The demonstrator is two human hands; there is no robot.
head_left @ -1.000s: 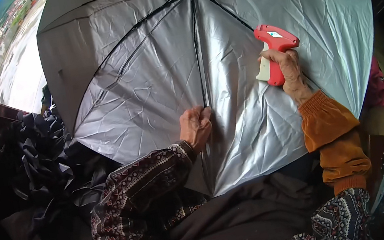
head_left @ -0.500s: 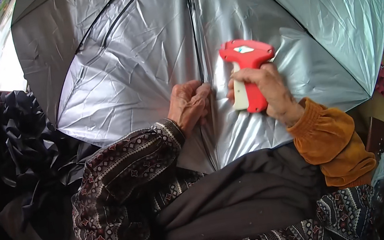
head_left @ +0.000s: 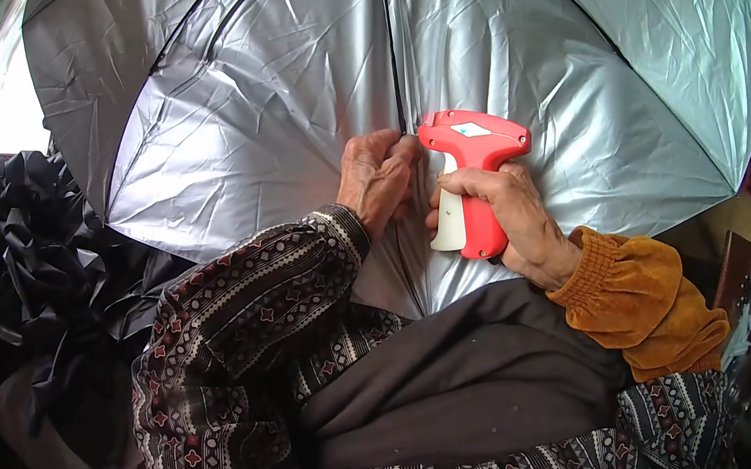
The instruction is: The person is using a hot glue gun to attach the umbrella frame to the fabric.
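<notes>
Head view: left hand (head_left: 376,180) in from lower left, elbow bent out, forearm angled up and right, back of hand up. Fingers curled, thumb and index pinched together on the dark middle rib (head_left: 393,43); can't tell if fabric is caught in the pinch too. Right hand (head_left: 516,216) in from lower right, forearm angled up and left, fist wrapped round the grip of a red tagging gun (head_left: 477,146). Fingers are on the cream trigger (head_left: 448,217); can't tell how far it's squeezed. Gun is roughly upright, nose pointing left, just beside the left fingertips at the rib; contact not clear.

Umbrella canopy (head_left: 559,84) is spread silver side up in front of the person, near corner at the far edge of the dark cloth (head_left: 459,379) on the lap. Both hands are over its near part, around the middle rib, well in from the left and right corners. Patterned sleeve (head_left: 232,328) on left arm, orange sleeve cover (head_left: 640,299) on right forearm. Crumpled black fabric (head_left: 53,268) sits off the canopy's left corner.
</notes>
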